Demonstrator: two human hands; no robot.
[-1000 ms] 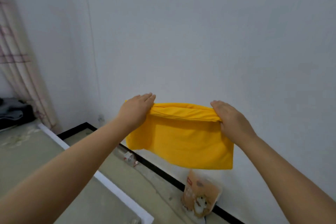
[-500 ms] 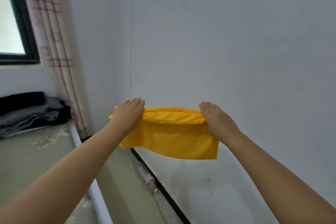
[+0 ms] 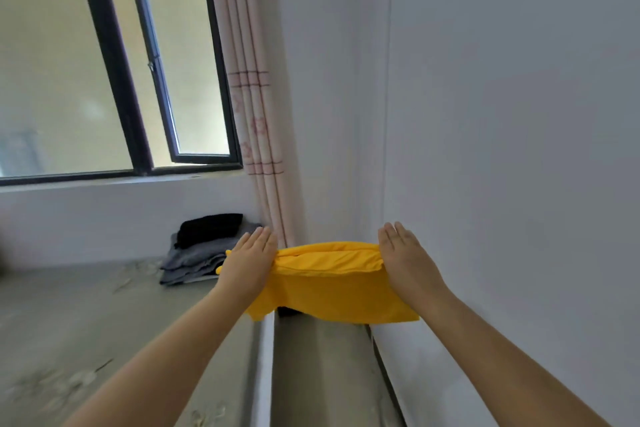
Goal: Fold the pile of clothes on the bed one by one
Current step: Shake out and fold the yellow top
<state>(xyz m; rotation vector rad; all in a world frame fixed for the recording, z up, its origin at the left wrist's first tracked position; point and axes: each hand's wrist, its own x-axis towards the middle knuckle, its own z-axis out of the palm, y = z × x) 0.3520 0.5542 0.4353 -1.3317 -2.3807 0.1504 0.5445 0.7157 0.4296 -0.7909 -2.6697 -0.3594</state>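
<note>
A folded yellow garment (image 3: 332, 284) hangs in the air between my two hands, above the gap between the bed and the wall. My left hand (image 3: 250, 260) grips its left end and my right hand (image 3: 403, 258) grips its right end, fingers laid flat over the top fold. Its lower half droops below my hands. A stack of folded grey and black clothes (image 3: 204, 248) lies on the bed (image 3: 86, 315) by the corner, left of my left hand.
A white wall (image 3: 519, 149) runs close along the right. A pink patterned curtain (image 3: 256, 114) hangs in the corner beside a dark-framed window (image 3: 114, 80). The bed's white edge (image 3: 265, 367) borders a narrow floor strip (image 3: 318, 374).
My view has swung left, bringing the window, curtain and folded stack into sight. Both hands keep their hold on the yellow garment, now closer to the folded stack.
</note>
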